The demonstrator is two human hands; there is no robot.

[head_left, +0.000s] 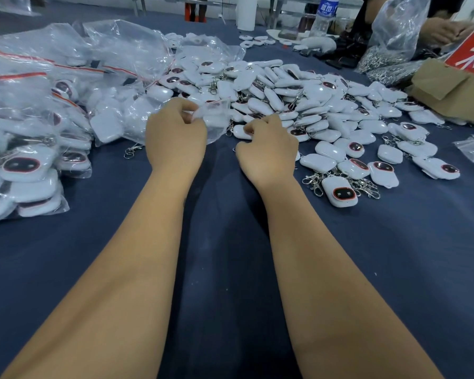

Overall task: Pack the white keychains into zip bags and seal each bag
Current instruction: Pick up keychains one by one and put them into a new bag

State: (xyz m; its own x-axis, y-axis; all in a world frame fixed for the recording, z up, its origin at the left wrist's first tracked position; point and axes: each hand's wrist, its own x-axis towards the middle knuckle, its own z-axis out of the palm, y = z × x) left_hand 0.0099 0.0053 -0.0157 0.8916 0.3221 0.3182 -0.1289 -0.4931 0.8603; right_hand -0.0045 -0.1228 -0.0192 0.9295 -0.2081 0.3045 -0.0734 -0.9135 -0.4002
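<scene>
Partly hidden, keychain (241, 131) under right hand (267, 151), left hand (175, 134) pinching zip bag (216, 116).

2 bare forearms, sleeveless, left hand (175, 132), right hand (267, 149)

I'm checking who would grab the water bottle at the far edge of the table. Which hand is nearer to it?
Right. The right hand sits at the keychain pile, below and left of the water bottle. The left hand, gripping a clear zip bag, is farther left still.

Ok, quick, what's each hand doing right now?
Left hand: pinching a small clear zip bag.
Right hand: fingers curled on a white keychain at the pile's edge.
</scene>
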